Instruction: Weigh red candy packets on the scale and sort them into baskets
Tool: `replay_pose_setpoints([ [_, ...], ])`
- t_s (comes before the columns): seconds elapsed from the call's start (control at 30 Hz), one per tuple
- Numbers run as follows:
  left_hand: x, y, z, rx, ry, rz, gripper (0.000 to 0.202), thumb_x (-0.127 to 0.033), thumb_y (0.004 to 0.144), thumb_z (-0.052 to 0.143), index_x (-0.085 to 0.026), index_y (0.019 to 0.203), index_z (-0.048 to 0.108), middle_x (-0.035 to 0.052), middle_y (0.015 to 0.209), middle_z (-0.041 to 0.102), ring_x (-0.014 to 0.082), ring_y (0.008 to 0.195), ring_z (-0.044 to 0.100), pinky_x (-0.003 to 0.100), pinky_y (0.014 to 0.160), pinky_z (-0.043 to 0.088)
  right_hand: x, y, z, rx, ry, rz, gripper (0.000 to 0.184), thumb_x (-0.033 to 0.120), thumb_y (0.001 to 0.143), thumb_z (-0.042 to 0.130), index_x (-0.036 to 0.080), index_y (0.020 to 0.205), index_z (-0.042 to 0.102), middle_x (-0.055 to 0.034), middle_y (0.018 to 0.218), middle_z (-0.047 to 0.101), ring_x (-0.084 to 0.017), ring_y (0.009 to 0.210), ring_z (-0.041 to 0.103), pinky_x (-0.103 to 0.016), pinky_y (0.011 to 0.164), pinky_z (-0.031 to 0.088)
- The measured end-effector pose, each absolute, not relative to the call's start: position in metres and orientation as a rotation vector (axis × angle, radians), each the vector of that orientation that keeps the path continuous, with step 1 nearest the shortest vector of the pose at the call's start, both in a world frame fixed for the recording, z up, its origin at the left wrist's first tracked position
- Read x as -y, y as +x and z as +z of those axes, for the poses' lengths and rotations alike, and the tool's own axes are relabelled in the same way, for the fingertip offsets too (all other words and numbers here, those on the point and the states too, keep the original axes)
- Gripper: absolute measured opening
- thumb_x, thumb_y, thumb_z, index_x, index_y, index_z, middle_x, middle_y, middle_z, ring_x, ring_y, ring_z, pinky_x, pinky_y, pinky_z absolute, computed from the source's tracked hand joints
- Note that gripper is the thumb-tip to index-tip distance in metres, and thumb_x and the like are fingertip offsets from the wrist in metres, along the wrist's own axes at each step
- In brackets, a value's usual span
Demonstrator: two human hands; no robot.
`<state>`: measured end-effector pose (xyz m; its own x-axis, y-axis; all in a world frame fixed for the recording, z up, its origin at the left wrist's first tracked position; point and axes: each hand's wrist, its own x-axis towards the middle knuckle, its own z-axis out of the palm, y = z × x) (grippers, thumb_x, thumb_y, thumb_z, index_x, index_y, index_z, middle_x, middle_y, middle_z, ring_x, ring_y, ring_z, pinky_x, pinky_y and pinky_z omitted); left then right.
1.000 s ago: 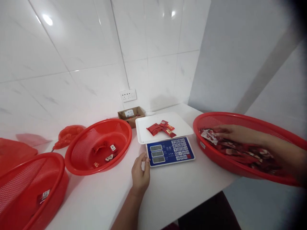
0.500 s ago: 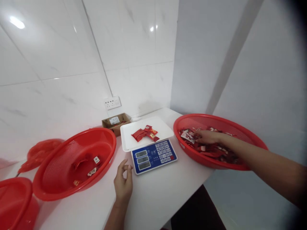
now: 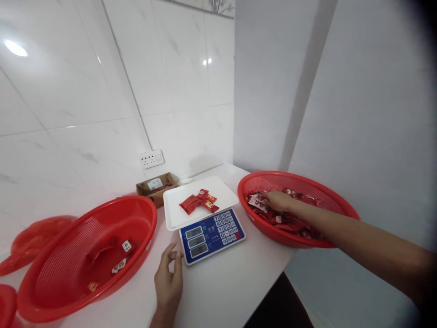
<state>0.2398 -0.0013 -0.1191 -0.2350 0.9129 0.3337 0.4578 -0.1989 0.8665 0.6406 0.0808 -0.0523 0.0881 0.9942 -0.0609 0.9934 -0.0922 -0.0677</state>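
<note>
My left hand (image 3: 168,278) rests on the white table just in front of the scale's left corner. Its fingers are loosely curled, apart from the thumb, and hold nothing. A digital scale with a blue keypad panel (image 3: 212,236) bears a white tray (image 3: 174,212), on which several small red packets (image 3: 199,202) lie overlapping. My right hand (image 3: 278,201) reaches into the right red mesh basket (image 3: 341,207), which holds many red packets. Its fingers bend closed by a red-and-white packet (image 3: 258,202); the fingertips are partly hidden, so what they grip is unclear.
At left stands another large red basket (image 3: 61,255) with a few small packets inside. Red plastic bags (image 3: 36,239) lie behind it, and a further red container (image 3: 6,303) shows at the edge. An open cardboard box (image 3: 157,187) sits by the wall below a socket (image 3: 151,158).
The view has tilted up and turned slightly right. My right hand stays among the packets in the right basket, and my left hand stays by the scale. The packets on the tray are unchanged.
</note>
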Motion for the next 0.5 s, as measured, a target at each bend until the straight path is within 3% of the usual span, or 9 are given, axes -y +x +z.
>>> replay_pose_setpoints([
  [0.17, 0.004, 0.243, -0.116, -1.610, 1.556, 1.462, 0.047, -0.054, 0.075, 0.050, -0.022, 0.109, 0.057, 0.0033, 0.079, 0.065, 0.0150, 0.061, 0.059, 0.019, 0.039, 0.036, -0.083, 0.646, -0.040, 2.043, -2.333, 0.071, 0.034, 0.029, 0.088, 0.036, 0.015, 0.093, 0.067, -0.0149, 0.099, 0.068, -0.027, 0.090, 0.063, -0.033, 0.072, 0.044],
  [0.33, 0.006, 0.245, -0.115, -1.589, 1.544, 1.462, 0.046, -0.053, 0.076, 0.050, -0.021, 0.107, 0.058, 0.0045, 0.079, 0.065, 0.0165, 0.064, 0.060, 0.019, 0.039, 0.038, -0.082, 0.642, -0.044, 2.137, -2.255, 0.134, 0.029, 0.032, 0.081, 0.050, 0.020, 0.104, 0.062, -0.0068, 0.103, 0.067, -0.022, 0.091, 0.062, -0.028, 0.074, 0.044],
  [0.43, 0.003, 0.241, -0.117, -1.585, 1.586, 1.442, 0.047, -0.053, 0.075, 0.051, -0.019, 0.106, 0.058, 0.0052, 0.078, 0.066, 0.0180, 0.068, 0.062, 0.020, 0.041, 0.041, -0.080, 0.634, -0.051, 2.165, -2.280, 0.135, 0.043, 0.031, 0.074, 0.058, 0.020, 0.116, 0.055, -0.0107, 0.110, 0.064, -0.027, 0.092, 0.061, -0.033, 0.072, 0.045],
  [0.5, 0.002, 0.240, -0.117, -1.601, 1.602, 1.417, 0.048, -0.053, 0.075, 0.050, -0.018, 0.107, 0.058, 0.0050, 0.077, 0.067, 0.0175, 0.065, 0.061, 0.021, 0.042, 0.041, -0.080, 0.630, -0.054, 2.167, -2.308, 0.137, 0.040, 0.028, 0.074, 0.058, 0.019, 0.113, 0.056, -0.0119, 0.109, 0.064, -0.028, 0.092, 0.061, -0.034, 0.072, 0.045],
])
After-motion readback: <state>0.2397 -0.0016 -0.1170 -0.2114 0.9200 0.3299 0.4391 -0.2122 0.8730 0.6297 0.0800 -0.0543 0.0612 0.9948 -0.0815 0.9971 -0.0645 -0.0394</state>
